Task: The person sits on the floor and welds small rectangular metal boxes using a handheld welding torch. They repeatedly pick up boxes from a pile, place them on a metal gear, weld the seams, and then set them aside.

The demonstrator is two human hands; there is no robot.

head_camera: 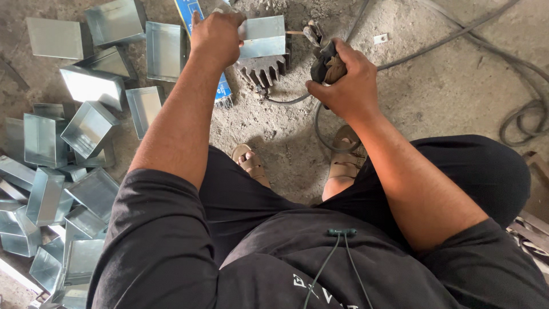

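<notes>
His left hand (216,35) clamps a shiny folded sheet-metal box (263,35) on a rusty toothed gear (264,70). The right hand (345,80) grips a worn welding holder (326,60); a slipping box could burn bare fingers.

Dusty concrete floor (457,86), scattered metal boxes (88,129) (open-topped), cables (523,117)

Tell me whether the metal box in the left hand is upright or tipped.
Tipped: the left hand holds the metal box on its side upon the gear.
</notes>
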